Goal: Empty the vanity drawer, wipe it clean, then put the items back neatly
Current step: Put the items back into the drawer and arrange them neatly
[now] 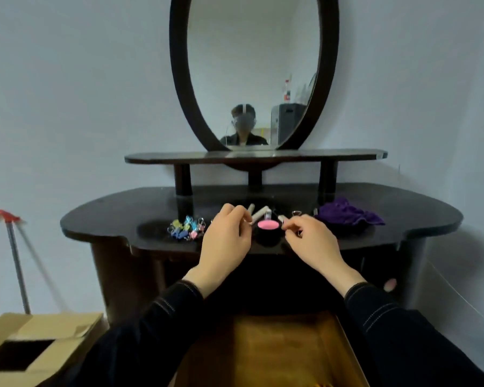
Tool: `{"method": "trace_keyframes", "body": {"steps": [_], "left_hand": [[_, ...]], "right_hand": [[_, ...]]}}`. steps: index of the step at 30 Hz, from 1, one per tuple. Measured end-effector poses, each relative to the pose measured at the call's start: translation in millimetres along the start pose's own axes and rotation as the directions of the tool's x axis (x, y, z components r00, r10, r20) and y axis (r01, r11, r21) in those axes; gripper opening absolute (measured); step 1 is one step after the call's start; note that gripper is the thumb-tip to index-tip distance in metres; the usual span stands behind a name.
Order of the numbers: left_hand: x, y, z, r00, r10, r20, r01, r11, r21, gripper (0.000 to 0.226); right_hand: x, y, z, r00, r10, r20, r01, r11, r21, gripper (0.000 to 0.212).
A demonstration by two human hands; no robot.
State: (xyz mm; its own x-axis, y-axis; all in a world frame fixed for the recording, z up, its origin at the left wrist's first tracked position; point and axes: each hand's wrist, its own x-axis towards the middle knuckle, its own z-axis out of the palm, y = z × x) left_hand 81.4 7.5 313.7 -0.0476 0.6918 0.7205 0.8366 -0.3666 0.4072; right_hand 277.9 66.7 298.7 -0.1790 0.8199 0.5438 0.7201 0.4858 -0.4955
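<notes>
The wooden drawer (263, 350) is pulled out below me, its bare bottom showing between my sleeves. On the dark vanity top (118, 216) lie a heap of coloured binder clips (186, 228), a round black compact with a pink pad (268, 229), pale sticks (261, 214) and a small ring (296, 213). My left hand (225, 241) pinches a thin pale stick just left of the compact. Right of the compact, my right hand (310, 241) pinches a small pale item. A crumpled purple cloth (347, 215) sits at the right of the top.
An oval mirror (253, 71) with a dark frame stands above a narrow shelf (157, 157); a person is reflected in it. An open cardboard box (31, 347) sits on the floor at lower left, beside a metal pole with a red top (14, 247).
</notes>
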Motion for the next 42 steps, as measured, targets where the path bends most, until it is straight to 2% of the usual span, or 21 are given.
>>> {"method": "trace_keyframes", "body": {"steps": [1, 3, 6, 9, 12, 15, 17, 20, 24, 28, 31, 33, 36, 40, 42], "left_hand": [[16, -3, 3, 0.999, 0.003, 0.032, -0.006, 0.996, 0.094, 0.010], [46, -11, 12, 0.988, -0.072, 0.135, 0.045, 0.980, 0.195, 0.018], [82, -26, 32, 0.909, -0.296, 0.293, 0.245, 0.949, 0.199, 0.040], [100, -39, 55, 0.830, -0.393, 0.395, 0.318, 0.916, 0.244, 0.058], [103, -49, 74, 0.833, -0.408, 0.374, 0.313, 0.904, 0.289, 0.061], [99, -56, 86, 0.893, -0.333, 0.301, 0.222, 0.911, 0.348, 0.044], [98, -57, 88, 0.917, -0.272, 0.291, 0.145, 0.909, 0.391, 0.032], [97, -55, 89, 0.933, -0.225, 0.282, 0.099, 0.912, 0.398, 0.028], [95, -53, 89, 0.946, -0.191, 0.262, 0.077, 0.918, 0.390, 0.018], [94, -50, 87, 0.964, -0.146, 0.223, 0.088, 0.964, 0.252, 0.010], [94, -48, 86, 0.974, -0.175, 0.147, 0.150, 0.975, 0.165, 0.010], [94, -49, 84, 0.975, -0.191, 0.116, 0.177, 0.977, 0.120, 0.009], [94, -50, 81, 0.972, -0.216, 0.096, 0.213, 0.976, 0.038, 0.008], [96, -54, 76, 0.951, -0.302, 0.073, 0.308, 0.947, -0.093, 0.005], [96, -55, 75, 0.942, -0.327, 0.077, 0.335, 0.934, -0.124, 0.006]], "right_hand": [[4, 1, 0, 0.999, 0.038, -0.003, -0.038, 0.999, 0.032, 0.016], [9, 4, -2, 0.992, 0.123, -0.020, -0.114, 0.960, 0.255, 0.015], [11, 11, -11, 0.980, 0.196, -0.016, -0.152, 0.805, 0.573, 0.027], [16, 21, -20, 0.961, 0.275, 0.034, -0.215, 0.665, 0.716, 0.025], [26, 35, -25, 0.918, 0.397, 0.012, -0.267, 0.593, 0.760, 0.018], [38, 49, -25, 0.867, 0.495, -0.053, -0.308, 0.616, 0.725, 0.016], [46, 53, -21, 0.857, 0.504, -0.106, -0.329, 0.695, 0.639, 0.016], [58, 54, -16, 0.885, 0.449, -0.126, -0.365, 0.834, 0.413, 0.014], [73, 55, -12, 0.914, 0.387, -0.121, -0.373, 0.920, 0.120, 0.007], [82, 48, -4, 0.927, 0.353, -0.126, -0.373, 0.903, -0.211, 0.022], [96, 40, -2, 0.914, 0.406, -0.012, -0.380, 0.846, -0.373, 0.032], [107, 37, -4, 0.902, 0.424, 0.078, -0.352, 0.830, -0.433, 0.027], [121, 36, -4, 0.895, 0.387, 0.224, -0.281, 0.877, -0.390, 0.020], [137, 34, 0, 0.916, 0.362, 0.175, -0.346, 0.931, -0.114, 0.029], [141, 26, 4, 0.908, 0.355, 0.222, -0.360, 0.933, -0.020, 0.027]]}}
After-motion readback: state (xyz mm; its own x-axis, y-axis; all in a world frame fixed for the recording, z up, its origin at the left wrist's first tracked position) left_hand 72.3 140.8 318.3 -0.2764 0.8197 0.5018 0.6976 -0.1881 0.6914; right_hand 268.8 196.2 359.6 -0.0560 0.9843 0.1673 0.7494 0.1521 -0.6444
